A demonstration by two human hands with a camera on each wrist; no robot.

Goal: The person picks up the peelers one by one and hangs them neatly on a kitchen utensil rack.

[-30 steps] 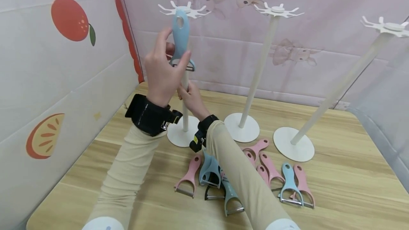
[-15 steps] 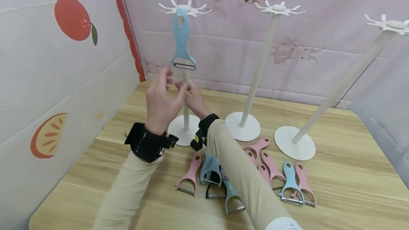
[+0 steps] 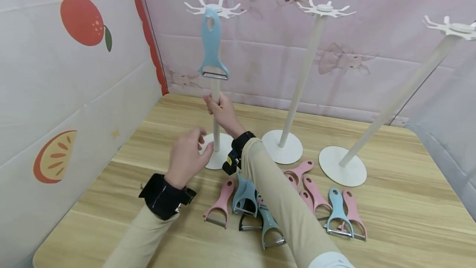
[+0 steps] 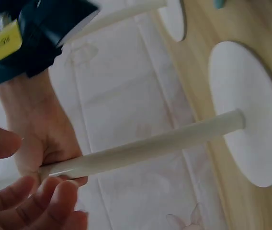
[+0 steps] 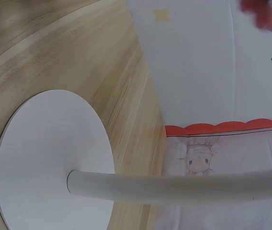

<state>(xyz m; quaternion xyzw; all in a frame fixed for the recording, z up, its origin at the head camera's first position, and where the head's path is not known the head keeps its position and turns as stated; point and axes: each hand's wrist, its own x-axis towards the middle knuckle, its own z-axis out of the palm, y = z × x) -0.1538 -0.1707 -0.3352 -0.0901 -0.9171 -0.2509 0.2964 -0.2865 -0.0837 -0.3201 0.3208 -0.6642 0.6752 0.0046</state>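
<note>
A light blue peeler (image 3: 211,46) hangs blade down from a front hook of the left white stand (image 3: 216,131), the hook passing through the hole in its handle. My right hand (image 3: 224,113) grips that stand's pole below the peeler; the left wrist view also shows the right hand (image 4: 45,134) with its fingers round the pole. Lower and to the left, my left hand (image 3: 187,154) is in the air with loosely bent fingers, holding nothing. Pink and blue peelers lie heaped on the table, among them a pink peeler (image 3: 222,204) nearest the left hand.
Two more white stands, a middle one (image 3: 303,77) and a right one (image 3: 401,94), rise from round bases with hooked tops. A blue peeler (image 3: 337,214) lies at the pile's right side. My right forearm covers part of the pile. Printed cloth walls border the wooden table (image 3: 401,202).
My left hand has let go of the blue peeler and moved down towards the table, leaving the peeler hanging from the stand. The right hand keeps its grip on the pole.
</note>
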